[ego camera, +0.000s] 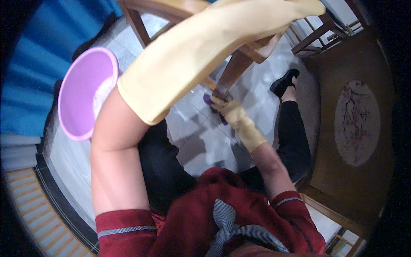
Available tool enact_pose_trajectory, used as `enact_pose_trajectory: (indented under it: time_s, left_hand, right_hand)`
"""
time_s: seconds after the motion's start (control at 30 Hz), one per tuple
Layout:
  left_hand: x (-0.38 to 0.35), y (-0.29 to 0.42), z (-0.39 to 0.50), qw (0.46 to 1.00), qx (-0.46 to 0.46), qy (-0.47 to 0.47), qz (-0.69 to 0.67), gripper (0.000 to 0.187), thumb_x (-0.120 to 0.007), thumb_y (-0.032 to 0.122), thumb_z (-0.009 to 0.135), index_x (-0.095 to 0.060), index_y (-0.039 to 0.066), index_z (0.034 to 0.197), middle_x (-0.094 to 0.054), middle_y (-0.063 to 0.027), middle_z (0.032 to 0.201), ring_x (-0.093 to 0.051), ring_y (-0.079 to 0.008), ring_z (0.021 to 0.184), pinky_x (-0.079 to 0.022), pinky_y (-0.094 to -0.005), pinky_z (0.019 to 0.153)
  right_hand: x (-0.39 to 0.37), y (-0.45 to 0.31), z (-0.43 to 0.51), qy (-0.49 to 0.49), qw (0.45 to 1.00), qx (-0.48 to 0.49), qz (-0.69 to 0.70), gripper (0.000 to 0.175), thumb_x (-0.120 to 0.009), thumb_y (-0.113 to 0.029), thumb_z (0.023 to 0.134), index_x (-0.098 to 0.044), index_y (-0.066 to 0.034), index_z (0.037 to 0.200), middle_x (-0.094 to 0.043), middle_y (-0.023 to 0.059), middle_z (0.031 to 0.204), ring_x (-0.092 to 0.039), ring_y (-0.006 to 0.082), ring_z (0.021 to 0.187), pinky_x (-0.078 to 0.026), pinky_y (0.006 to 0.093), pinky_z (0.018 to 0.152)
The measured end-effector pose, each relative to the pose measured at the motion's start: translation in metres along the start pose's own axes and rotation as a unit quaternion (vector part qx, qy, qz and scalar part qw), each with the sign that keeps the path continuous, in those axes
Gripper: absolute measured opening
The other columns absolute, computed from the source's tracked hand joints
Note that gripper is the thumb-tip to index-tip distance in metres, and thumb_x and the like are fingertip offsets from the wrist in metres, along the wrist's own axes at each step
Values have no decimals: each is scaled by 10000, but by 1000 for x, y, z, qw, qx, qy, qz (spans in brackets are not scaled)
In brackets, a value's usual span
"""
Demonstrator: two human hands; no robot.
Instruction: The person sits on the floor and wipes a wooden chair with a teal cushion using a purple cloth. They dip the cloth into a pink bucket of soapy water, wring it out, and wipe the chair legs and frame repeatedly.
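Observation:
My left hand [298, 13], in a long pale yellow rubber glove, reaches across the top of the view. It lies over a brown wooden chair or stool [257, 53]; its finger grip is not clear. Lower down, my right hand [228, 109], in a matching yellow glove, is closed around the bottom of a wooden leg [236, 70] of that seat. Purple cloth [207, 99] shows at its fingers, pressed against the leg near the floor. My left forearm hides much of the seat.
A purple plastic basin [77, 96] with white suds stands on the glossy grey tiled floor [189, 135] at left. Blue curtain fabric [29, 86] hangs beyond it. On the right are my shoe [284, 83] and a brown panel [324, 135] with an oval floral picture. More wooden furniture [321, 38] stands at upper right.

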State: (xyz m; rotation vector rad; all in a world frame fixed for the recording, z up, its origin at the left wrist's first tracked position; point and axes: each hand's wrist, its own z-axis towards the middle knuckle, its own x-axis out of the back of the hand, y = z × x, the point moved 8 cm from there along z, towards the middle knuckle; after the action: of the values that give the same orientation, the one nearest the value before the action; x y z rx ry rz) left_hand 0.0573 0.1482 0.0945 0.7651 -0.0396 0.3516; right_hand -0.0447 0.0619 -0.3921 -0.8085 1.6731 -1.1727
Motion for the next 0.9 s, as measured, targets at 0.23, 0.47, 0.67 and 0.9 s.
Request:
enact_pose_trajectory:
  time_s: [0.23, 0.47, 0.67, 0.9]
  left_hand:
    - [-5, -32, 18, 985, 154, 75, 13, 739, -733, 329, 1001, -340, 41, 1557, -579, -146, 1374, -552, -229, 1255, -446, -365, 1080]
    - [6, -63, 14, 988, 78, 119, 63, 708, -792, 364, 955, -433, 51, 1479, -655, -130, 1186, -661, -209, 1068, -538, -362, 954]
    - [3, -62, 10, 980, 116, 157, -29, 632, -756, 176, 993, -429, 13, 1510, -652, -79, 1064, -677, -175, 953, -554, -338, 875]
    - [-1, -52, 12, 984, 109, 140, 2, 597, -693, 153, 1028, -393, -1, 1520, -647, -79, 1052, -679, -178, 952, -553, -341, 902]
  right_hand:
    - [-16, -34, -32, 141, 901, 163, -377, 425, -568, 63, 862, -780, -79, 1202, -696, 201, 1353, -700, 344, 1199, -517, 372, 1096]
    - [-57, -282, -106, 339, 842, 375, -191, 365, -590, 37, 974, -666, 33, 1331, -668, 227, 1365, -666, 305, 1238, -500, 374, 1087]
    - [-124, -365, -79, 235, 746, 503, -368, 284, -667, -21, 934, -713, 39, 1207, -695, 267, 1236, -719, 415, 1053, -565, 397, 948]
    - [-27, -380, -10, 367, 723, 446, -379, 270, -636, -48, 960, -769, -15, 1192, -714, 240, 1267, -668, 380, 1221, -520, 394, 1066]
